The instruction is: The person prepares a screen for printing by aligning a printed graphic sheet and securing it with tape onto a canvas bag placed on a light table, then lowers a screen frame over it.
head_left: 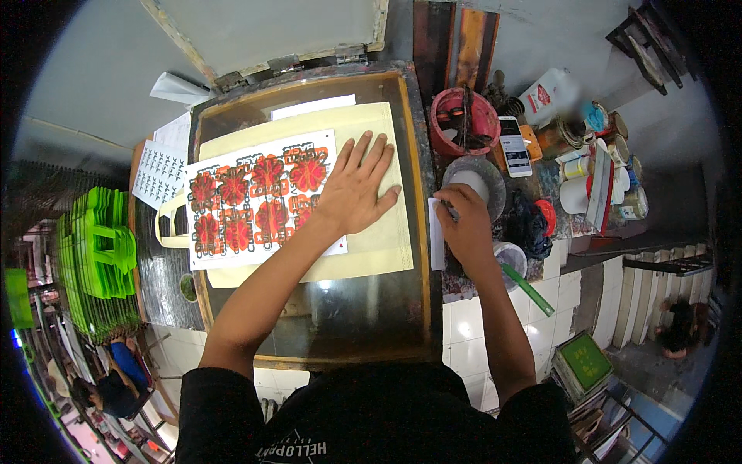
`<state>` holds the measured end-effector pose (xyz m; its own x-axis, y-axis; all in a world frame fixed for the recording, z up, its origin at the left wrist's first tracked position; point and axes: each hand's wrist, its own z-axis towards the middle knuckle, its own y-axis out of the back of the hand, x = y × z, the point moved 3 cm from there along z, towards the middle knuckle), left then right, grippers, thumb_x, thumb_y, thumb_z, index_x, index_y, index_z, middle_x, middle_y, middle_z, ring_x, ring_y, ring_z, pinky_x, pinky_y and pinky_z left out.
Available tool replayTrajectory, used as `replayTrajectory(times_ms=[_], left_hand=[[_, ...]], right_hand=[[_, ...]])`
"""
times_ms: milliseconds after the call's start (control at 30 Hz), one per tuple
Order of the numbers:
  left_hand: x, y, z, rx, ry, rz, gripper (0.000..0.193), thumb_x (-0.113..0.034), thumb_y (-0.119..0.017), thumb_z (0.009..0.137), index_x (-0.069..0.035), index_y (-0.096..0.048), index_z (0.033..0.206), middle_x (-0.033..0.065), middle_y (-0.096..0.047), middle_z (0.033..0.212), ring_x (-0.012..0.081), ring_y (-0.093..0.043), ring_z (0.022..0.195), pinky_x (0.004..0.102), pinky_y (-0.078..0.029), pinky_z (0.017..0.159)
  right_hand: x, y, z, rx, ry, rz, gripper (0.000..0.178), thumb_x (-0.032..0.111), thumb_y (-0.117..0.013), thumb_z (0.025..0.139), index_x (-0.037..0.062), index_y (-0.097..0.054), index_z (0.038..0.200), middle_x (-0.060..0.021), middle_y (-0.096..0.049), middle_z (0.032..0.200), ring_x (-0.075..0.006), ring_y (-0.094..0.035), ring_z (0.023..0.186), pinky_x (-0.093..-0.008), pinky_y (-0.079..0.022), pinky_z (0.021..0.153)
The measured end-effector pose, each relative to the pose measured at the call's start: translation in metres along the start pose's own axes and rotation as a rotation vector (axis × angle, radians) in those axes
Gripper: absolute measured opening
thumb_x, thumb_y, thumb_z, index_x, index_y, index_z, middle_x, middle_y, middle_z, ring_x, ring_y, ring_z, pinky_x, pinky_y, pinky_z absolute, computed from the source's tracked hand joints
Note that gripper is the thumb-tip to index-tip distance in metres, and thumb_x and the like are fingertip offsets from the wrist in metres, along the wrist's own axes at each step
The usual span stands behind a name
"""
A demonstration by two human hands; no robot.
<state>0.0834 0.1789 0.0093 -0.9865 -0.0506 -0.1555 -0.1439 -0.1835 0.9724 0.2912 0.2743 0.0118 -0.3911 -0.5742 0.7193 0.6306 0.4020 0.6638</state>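
Note:
A cream tote bag point(371, 247) lies flat on a dark glassy panel with a wooden frame point(427, 309), its handle sticking out to the left. On the bag rests a white sheet point(263, 201) printed with red flower shapes and black lettering. My left hand point(357, 185) is spread flat over the sheet's right edge and the bag. At the frame's right side, my right hand point(466, 224) pinches the upper end of a narrow white strip point(437, 251). Whether the strip is paper or tape, I cannot tell.
On the right stand a red bucket point(444, 143) with tools, a grey bowl point(495, 182), a phone point(514, 148), a white jug point(550, 94) and several paint cans. A green-handled tool point(529, 290) juts over the edge. Green bags point(97, 247) hang at left.

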Motion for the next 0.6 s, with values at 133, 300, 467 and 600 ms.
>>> replayTrajectory(times_ms=[133,300,467,600], left_hand=[[0.002,0.000,0.000,0.006,0.004,0.014,0.073,-0.049,-0.041,0.105,-0.001,-0.033,0.159,0.0214,-0.034,0.164,0.0392,-0.025,0.154,0.0523,-0.017,0.128],[0.002,-0.003,0.000,0.018,0.005,-0.013,0.072,-0.048,-0.040,0.105,-0.002,-0.031,0.160,0.0210,-0.033,0.164,0.0393,-0.025,0.154,0.0522,-0.016,0.128],[0.003,0.002,-0.004,0.018,0.014,-0.001,0.072,-0.047,-0.041,0.105,-0.002,-0.031,0.160,0.0210,-0.034,0.163,0.0392,-0.025,0.154,0.0520,-0.016,0.128],[0.003,0.003,-0.001,0.032,0.014,-0.014,0.073,-0.047,-0.042,0.105,-0.001,-0.030,0.160,0.0214,-0.034,0.163,0.0397,-0.026,0.154,0.0520,-0.016,0.128]], right_hand=[[0.001,-0.006,0.003,-0.030,0.116,-0.071,0.015,0.003,-0.068,0.090,0.0040,-0.065,0.105,-0.0163,-0.067,0.113,-0.0383,-0.063,0.108,-0.0505,-0.049,0.093],[-0.004,0.010,-0.035,-0.218,0.310,-0.046,0.017,0.000,-0.065,0.092,0.0031,-0.061,0.109,-0.0181,-0.066,0.111,-0.0388,-0.066,0.101,-0.0482,-0.052,0.090],[0.037,0.063,-0.066,-0.260,0.221,0.070,0.022,-0.002,-0.062,0.096,0.0017,-0.057,0.117,-0.0175,-0.066,0.109,-0.0307,-0.068,0.099,-0.0411,-0.055,0.087],[0.042,0.049,-0.038,-0.087,-0.173,0.223,0.036,0.001,-0.068,0.095,0.0005,-0.055,0.128,-0.0151,-0.067,0.101,-0.0219,-0.068,0.093,-0.0346,-0.055,0.082]])
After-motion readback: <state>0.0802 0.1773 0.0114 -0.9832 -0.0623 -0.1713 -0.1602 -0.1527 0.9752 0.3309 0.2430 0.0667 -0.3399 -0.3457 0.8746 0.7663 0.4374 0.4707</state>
